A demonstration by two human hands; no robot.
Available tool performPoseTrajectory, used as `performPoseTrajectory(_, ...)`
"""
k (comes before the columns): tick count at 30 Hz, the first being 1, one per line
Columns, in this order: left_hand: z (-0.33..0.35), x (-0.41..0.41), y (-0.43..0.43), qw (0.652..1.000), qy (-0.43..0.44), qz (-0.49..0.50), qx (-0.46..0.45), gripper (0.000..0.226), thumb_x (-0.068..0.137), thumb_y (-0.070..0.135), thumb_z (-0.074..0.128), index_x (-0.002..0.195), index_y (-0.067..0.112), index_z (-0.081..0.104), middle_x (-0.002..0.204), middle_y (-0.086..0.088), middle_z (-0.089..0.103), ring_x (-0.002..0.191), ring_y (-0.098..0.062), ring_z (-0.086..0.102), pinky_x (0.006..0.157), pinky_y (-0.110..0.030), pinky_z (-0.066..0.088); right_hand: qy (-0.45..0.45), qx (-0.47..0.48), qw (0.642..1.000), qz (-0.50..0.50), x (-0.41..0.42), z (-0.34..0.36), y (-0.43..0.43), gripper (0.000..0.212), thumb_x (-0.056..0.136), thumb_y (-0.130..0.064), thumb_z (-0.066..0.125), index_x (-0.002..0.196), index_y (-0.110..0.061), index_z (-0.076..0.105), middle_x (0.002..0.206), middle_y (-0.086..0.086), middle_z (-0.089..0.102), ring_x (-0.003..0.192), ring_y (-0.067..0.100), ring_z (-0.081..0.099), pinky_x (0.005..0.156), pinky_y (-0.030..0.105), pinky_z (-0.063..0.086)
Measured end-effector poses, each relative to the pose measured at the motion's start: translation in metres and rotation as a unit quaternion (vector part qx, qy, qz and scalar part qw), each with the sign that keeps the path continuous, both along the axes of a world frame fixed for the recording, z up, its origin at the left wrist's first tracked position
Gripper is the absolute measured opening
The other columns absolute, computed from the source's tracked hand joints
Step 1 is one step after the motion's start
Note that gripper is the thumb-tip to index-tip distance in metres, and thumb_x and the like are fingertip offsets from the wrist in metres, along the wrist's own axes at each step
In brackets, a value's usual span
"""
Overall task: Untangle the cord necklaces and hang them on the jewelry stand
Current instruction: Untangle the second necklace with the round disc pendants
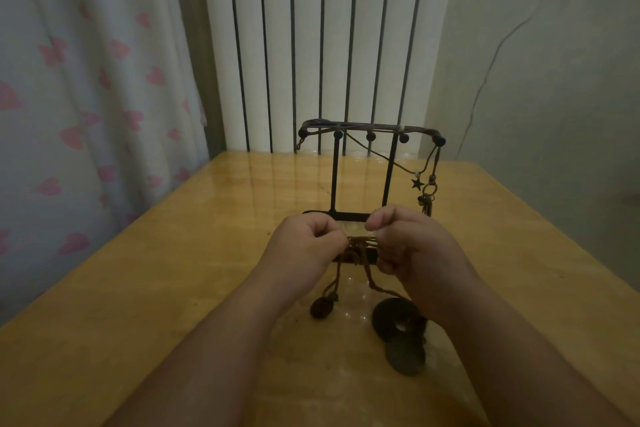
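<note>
The left hand [308, 243] and right hand [414, 248], close together, each pinch the tangled brown cords [360, 247] between them — pendants [398, 321] trailing down to the tabletop [173, 288]. Untangling is in hand; next, likely, one strand needs teasing loose before lifting to the jewelry stand [370, 130] just behind.
</note>
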State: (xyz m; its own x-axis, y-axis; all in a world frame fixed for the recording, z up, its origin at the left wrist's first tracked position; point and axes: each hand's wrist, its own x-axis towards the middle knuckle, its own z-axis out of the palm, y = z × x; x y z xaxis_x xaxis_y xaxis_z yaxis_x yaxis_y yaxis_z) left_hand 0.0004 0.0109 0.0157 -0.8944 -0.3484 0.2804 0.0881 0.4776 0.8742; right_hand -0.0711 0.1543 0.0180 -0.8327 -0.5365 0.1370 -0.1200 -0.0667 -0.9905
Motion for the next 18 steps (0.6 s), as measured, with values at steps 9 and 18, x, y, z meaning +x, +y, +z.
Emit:
performPoseTrajectory(9, -0.002, -0.002, -0.006, 1.0, -0.004, 0.005, 0.009, 0.019, 0.089, 0.019, 0.061, 0.07, 0.021, 0.064, 0.065, 0.008, 0.058, 0.059, 0.002, 0.051, 0.062, -0.019, 0.039, 0.136, 0.16, 0.975, -0.075, 0.008, 0.001, -0.008, 0.015, 0.096, -0.023, 0.053, 0.088, -0.022, 0.066, 0.08, -0.005, 0.066, 0.071, 0.004, 0.062, 0.063, 0.02, 0.044)
performPoseTrajectory(18, -0.001, -0.002, -0.008, 1.0, -0.009, -0.001, 0.017, 0.024, 0.091, 0.018, 0.059, 0.068, 0.022, 0.062, 0.049, 0.021, 0.054, 0.053, 0.009, 0.051, 0.06, -0.019, 0.037, 0.012, 0.084, 0.995, -0.043, 0.008, -0.002, -0.009, 0.019, 0.097, -0.018, 0.049, 0.088, -0.016, 0.066, 0.069, -0.002, 0.055, 0.062, 0.012, 0.048, 0.062, 0.027, 0.039)
